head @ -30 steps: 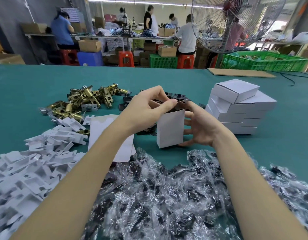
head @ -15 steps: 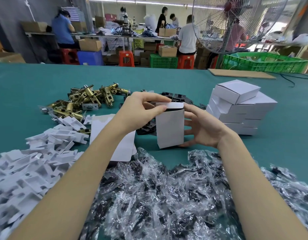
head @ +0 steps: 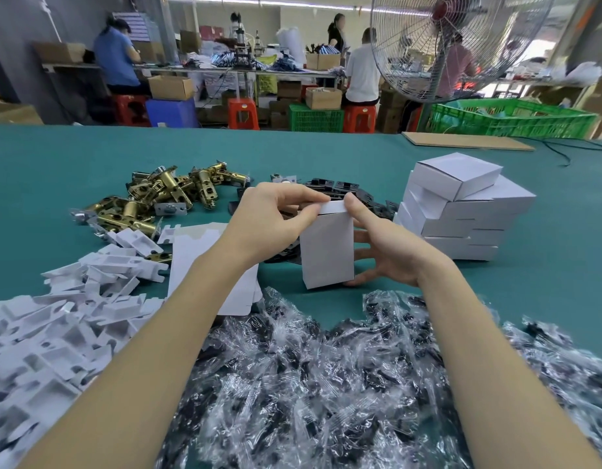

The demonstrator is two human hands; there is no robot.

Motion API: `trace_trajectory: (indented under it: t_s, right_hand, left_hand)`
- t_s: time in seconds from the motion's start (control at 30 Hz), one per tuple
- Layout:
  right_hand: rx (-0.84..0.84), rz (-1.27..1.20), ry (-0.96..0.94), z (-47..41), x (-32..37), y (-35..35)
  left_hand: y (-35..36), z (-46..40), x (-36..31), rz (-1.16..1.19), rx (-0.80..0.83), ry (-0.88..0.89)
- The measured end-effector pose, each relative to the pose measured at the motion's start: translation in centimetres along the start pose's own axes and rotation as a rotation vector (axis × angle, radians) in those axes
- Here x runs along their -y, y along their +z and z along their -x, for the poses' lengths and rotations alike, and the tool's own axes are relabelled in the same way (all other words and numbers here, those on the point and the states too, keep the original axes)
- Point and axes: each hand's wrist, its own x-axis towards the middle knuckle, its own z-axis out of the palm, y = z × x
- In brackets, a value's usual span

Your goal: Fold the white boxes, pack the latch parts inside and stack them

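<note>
Now the left hand (head: 275, 214) pinches the top flap of the upright box (head: 327, 247); the right hand (head: 387, 255) cups its side above the table (head: 546, 282). Risk: uneven pressure creases the flap.

A wide table covered in teal-green cloth (head: 55, 170) is carrying everything. A heap of brass-coloured metal latch bolts (head: 157, 198) is lying at its left middle, with a scatter of flat black metal plates (head: 357, 194) sitting just to the right. White moulded plastic inserts (head: 55, 319) are spreading across the near left, beside flat unfolded white card blanks (head: 204, 262). Crinkled clear plastic bags holding dark parts (head: 326, 384) are piling along the near edge. A stack of folded white cardboard boxes (head: 462, 211) is standing at the right, and a flat brown cardboard sheet (head: 462, 141) is lying at the far edge.
</note>
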Motion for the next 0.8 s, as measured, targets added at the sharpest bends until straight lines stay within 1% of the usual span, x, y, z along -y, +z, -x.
trace_trajectory:
  t_s: [0.13,0.27,0.33,0.43,0.53,0.67,0.8]
  right_hand:
    - [-0.018,0.094,-0.058,0.2,0.2,0.0]
    - [-0.079,0.304,-0.110,0.4,0.7,-0.3]
    - [-0.111,0.377,-0.170,0.8,0.9,-0.5]
    - [-0.149,0.266,-0.328,1.1,1.1,-0.6]
    - [-0.141,0.178,-0.483,1.1,1.3,-0.2]
    - [-0.091,0.139,-0.519,1.5,1.5,-0.3]
    - [-0.061,0.109,-0.522,1.7,1.0,-1.3]
  left_hand:
    - [-0.1,0.1,-0.1,0.006,-0.031,0.027]
    - [0.0,-0.1,-0.1,0.058,-0.028,-0.039]
    - [0.1,-0.1,-0.2,0.077,-0.009,-0.047]
    - [0.2,-0.1,-0.3,0.067,0.015,-0.024]
    - [-0.1,0.0,-0.1,0.074,0.042,-0.009]
    - [-0.5,0.2,0.3,0.095,0.081,0.034]
    - [-0.8,0.5,1.0,0.152,0.218,-0.021]
